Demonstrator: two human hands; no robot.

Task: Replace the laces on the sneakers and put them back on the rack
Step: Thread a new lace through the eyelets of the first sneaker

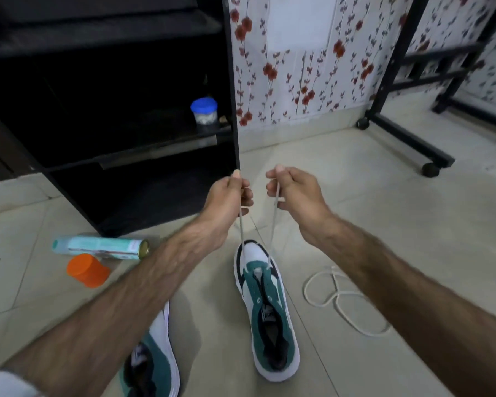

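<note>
Both hands are pinching lace ends above a green-and-white sneaker sitting on the floor tiles: the left hand and the right hand are each pulling a strand of the lace taut from the toe eyelets. Its mate, the second sneaker, is lying under the left forearm, a loose white lace is curling on the tiles to the right, and the black rack is standing just beyond.

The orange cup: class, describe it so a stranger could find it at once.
Start at the black rack on the left. On the floor tiles before it lies a pale green spray can on its side, with the orange cup right beside it, nearer the camera. It is the only orange thing there.
</note>
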